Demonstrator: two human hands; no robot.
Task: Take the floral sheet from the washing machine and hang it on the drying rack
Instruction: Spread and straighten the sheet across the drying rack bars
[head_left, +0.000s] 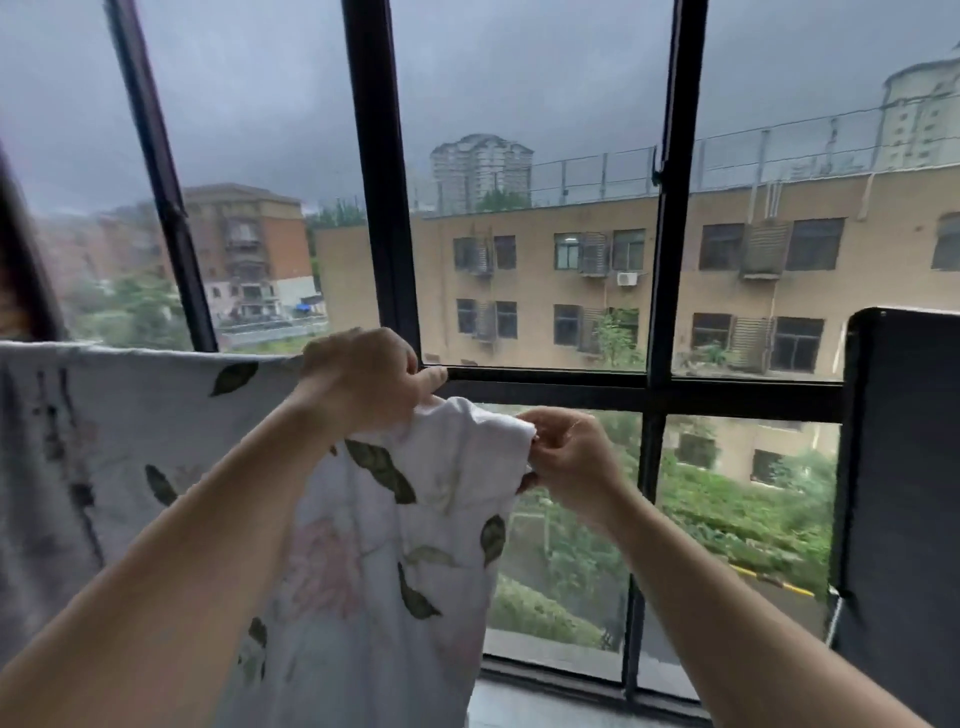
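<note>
The floral sheet (395, 551), white with green leaves and pale pink flowers, hangs in front of me across the left half of the view. Its top edge runs level from the far left to my left hand (363, 384). That hand grips the bunched top edge of the sheet, fingers curled. My right hand (566, 457) pinches the sheet's right corner just below and to the right. The rack bar itself is hidden under the cloth. No washing machine is in view.
A large window with black frames (660, 291) stands right behind the sheet, with buildings and trees outside. A dark flat panel (904, 493) stands at the right edge. A sill (550, 670) runs along the bottom of the window.
</note>
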